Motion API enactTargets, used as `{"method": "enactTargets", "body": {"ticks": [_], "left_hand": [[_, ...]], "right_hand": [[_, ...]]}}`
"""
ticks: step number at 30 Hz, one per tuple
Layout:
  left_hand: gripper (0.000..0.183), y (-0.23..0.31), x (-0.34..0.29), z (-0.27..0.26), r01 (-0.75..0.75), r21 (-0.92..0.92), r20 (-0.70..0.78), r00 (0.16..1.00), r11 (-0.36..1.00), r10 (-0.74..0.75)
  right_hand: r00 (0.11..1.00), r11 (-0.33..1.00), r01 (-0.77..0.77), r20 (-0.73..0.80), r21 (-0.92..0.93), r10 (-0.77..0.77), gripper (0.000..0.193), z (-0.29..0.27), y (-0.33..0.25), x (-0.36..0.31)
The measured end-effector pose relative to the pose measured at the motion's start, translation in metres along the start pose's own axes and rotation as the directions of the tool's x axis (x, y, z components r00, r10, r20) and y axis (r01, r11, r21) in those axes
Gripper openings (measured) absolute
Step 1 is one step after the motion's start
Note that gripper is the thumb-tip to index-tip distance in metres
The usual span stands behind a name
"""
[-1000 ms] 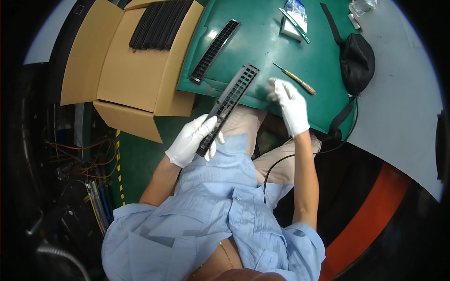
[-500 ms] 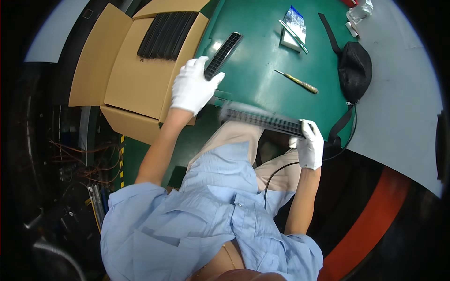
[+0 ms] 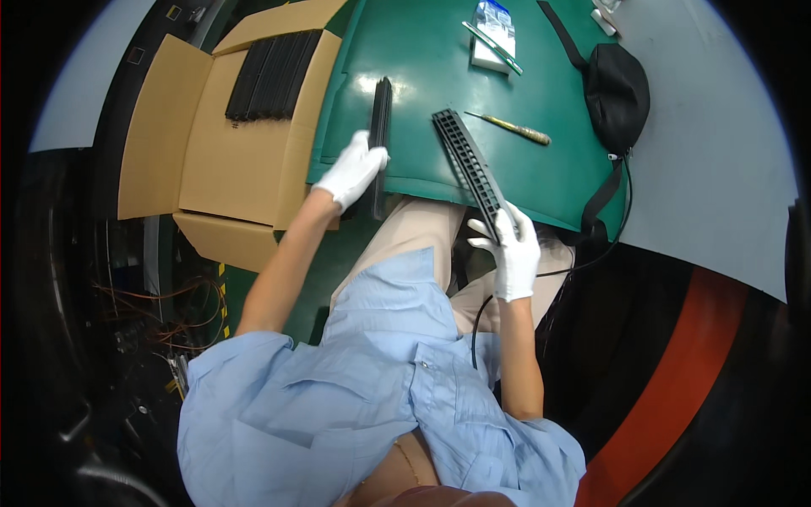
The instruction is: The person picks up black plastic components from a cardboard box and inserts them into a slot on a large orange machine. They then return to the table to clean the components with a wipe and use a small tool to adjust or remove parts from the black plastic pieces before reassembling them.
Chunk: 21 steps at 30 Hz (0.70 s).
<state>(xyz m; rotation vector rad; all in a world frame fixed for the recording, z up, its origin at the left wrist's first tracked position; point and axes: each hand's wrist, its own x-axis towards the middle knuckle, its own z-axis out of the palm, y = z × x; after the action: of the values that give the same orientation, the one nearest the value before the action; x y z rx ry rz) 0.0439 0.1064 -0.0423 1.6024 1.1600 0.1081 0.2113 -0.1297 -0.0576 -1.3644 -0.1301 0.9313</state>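
Now left hand (image 3: 351, 175): fingers clamped on black strip (image 3: 382, 114), turned edge-on; right hand (image 3: 518, 260): fingers gripping slotted strip (image 3: 473, 162), swung forward.

Head view: evenly lit centre, surrounded by a dark, curved margin.
A patch of glare is reflected near the left side of the glossy green tabletop mat (image 3: 557, 186). The white-gloved left hand (image 3: 351, 175) and white-gloved right hand (image 3: 514, 258) are rendered among the brightest areas, with little fabric texture shown. The openings of the black plastic lattice strip (image 3: 470, 160) are resolved; the dark metal equipment (image 3: 127, 397) is largely lost in shadow. The smooth grey tabletop (image 3: 701, 169) and orange-red band (image 3: 667, 389) are bowed by fisheye distortion; bluish fringing is seen at the rim.
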Motion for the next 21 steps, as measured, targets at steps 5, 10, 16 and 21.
{"method": "enactTargets", "body": {"ticks": [5, 10, 16, 21], "left_hand": [[0.038, -0.025, -0.044, 0.062, 0.125, -0.647, 0.132, 0.990, 0.752, -0.050], [0.040, -0.010, -0.060, 0.085, 0.220, -0.792, 0.165, 0.975, 0.570, -0.148], [0.032, -0.011, -0.059, 0.090, 0.133, -0.577, 0.056, 0.991, 0.806, -0.123], [0.025, -0.019, -0.069, 0.100, 0.013, -0.697, -0.028, 0.999, 0.717, -0.045]], "right_hand": [[0.961, 0.780, 0.253, 0.052, -0.572, -0.273, 0.035, 0.036, 0.005, -0.023], [0.813, 0.384, 0.554, 0.381, -0.739, -0.441, 0.041, 0.050, 0.016, -0.048], [0.732, 0.291, 0.677, 0.581, -0.676, -0.354, 0.048, 0.050, 0.012, -0.053], [0.862, 0.531, 0.502, 0.445, -0.683, -0.242, 0.069, 0.053, 0.004, -0.062]]}}
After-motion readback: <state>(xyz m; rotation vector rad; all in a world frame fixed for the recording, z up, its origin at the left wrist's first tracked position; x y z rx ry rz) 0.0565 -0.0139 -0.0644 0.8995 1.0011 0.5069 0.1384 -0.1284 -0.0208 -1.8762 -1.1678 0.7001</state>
